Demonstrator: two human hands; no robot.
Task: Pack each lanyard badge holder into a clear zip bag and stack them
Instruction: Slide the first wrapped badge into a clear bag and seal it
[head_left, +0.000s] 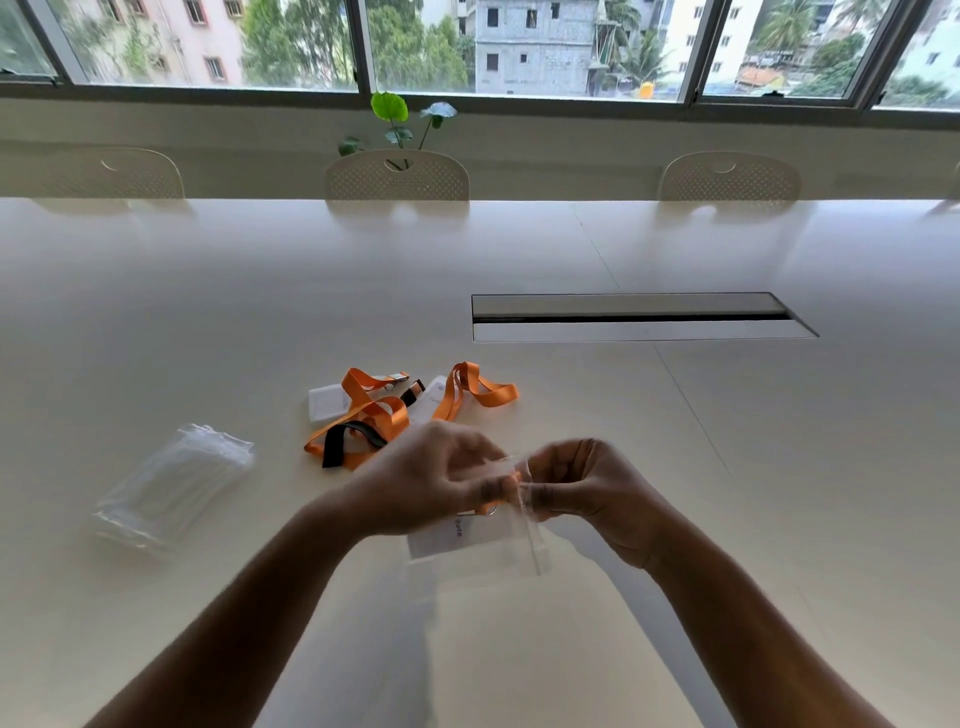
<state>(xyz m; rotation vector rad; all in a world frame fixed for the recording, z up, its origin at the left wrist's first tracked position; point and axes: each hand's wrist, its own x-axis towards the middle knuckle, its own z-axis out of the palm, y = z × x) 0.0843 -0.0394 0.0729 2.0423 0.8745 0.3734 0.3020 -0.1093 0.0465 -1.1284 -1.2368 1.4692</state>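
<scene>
Above the glossy white table, left hand and right hand pinching one clear zip bag; beyond, tangled orange ribbon lanyards, count unclear.

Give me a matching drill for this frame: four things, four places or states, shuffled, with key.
Things
1. clear zip bag with a white badge holder inside
2. stack of empty clear zip bags
3. pile of orange lanyards with white badge holders
4. recessed grey cable slot

Places or states
A. set into the table, far right
B. on the table, left
C. pinched at its top by both hands
D. loose, beyond the hands

Pairs: 1-C, 2-B, 3-D, 4-A
</scene>
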